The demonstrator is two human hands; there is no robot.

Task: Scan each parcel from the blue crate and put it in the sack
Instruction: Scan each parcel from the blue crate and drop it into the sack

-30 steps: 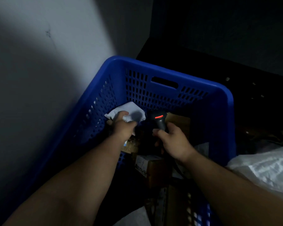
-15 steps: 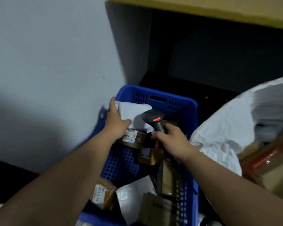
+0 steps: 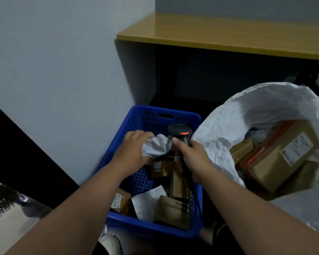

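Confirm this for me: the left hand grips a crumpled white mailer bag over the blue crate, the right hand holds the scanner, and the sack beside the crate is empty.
Not quite. The head view shows the sack already holds several cardboard parcels. The rest stands: the left hand grips the white mailer bag over the blue crate, and the right hand holds the scanner.

head view, looking down, close over crate (image 3: 118, 140)

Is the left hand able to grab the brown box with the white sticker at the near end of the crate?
Probably not yet. The left hand is full, gripping a crumpled grey parcel. The brown box lies uncovered in the blue crate, so once that hand is free, nothing seems to block it.
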